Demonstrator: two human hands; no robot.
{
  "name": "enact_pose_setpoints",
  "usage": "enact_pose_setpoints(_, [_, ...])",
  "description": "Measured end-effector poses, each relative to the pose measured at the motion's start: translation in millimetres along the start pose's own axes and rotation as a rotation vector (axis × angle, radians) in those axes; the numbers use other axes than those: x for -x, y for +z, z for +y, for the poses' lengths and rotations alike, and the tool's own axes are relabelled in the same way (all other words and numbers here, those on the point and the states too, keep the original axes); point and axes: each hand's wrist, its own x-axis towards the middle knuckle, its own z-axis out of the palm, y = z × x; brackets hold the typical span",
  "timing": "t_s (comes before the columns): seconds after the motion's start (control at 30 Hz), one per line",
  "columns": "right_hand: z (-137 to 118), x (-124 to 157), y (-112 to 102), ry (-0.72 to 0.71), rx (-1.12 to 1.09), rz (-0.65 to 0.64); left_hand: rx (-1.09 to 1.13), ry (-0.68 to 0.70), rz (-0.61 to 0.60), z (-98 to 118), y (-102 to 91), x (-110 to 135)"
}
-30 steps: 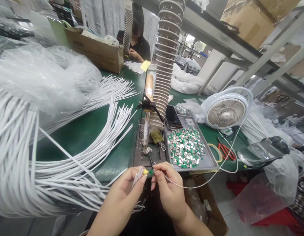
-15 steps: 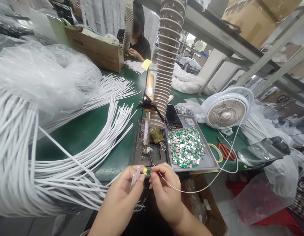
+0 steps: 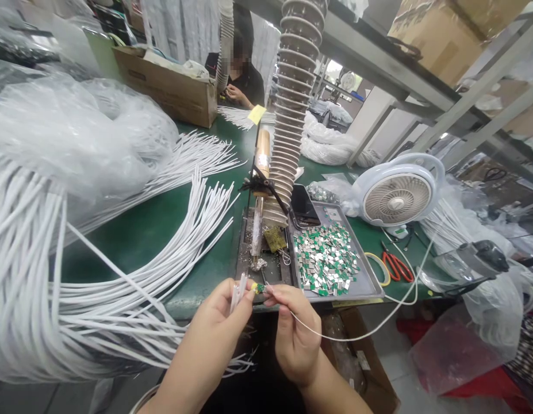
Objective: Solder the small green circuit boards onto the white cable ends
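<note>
My left hand (image 3: 221,313) is closed on a few short white cable ends (image 3: 237,292). At its fingertips sits a small green circuit board (image 3: 259,288) with a yellow bit beside it. My right hand (image 3: 298,333) pinches a thin white wire (image 3: 356,338) close to the board, and the wire loops away to the right. Just beyond both hands, a soldering iron (image 3: 262,152) with a wooden handle is fixed pointing down, its tip over a lump of solder (image 3: 258,264). Whether wire and board touch is too small to tell.
A metal tray (image 3: 372,284) full of small green-and-silver boards stands right of the iron, a phone (image 3: 304,206) at its back edge. Bundled white cables (image 3: 163,276) cover the left. A ribbed hose (image 3: 296,86), fan (image 3: 398,198) and red-handled tool (image 3: 397,267) are near; a co-worker (image 3: 244,80) sits opposite.
Both hands have risen slightly toward the iron with the board. My right hand has drawn a little to the right, and the white wire's loop has shifted right.
</note>
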Motion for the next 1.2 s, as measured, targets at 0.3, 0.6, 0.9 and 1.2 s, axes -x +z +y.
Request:
enact_pose_setpoints(0.3, [-1,-7,1,-0.031,0.037,0.011,0.074,-0.027,0.034,5,1.5,-1])
enact_pose_setpoints(0.6, [0,-7,3,-0.064,0.055,0.005,0.034,-0.003,0.027,1,0.3,-2])
enact_pose_setpoints(0.9, [2,-14,6,-0.138,0.030,0.021,0.003,0.027,0.011,1,0.1,-7])
enact_pose_setpoints(1.2, [4,-17,9,-0.136,0.049,0.027,0.020,0.037,0.025,1,-1.5,-10])
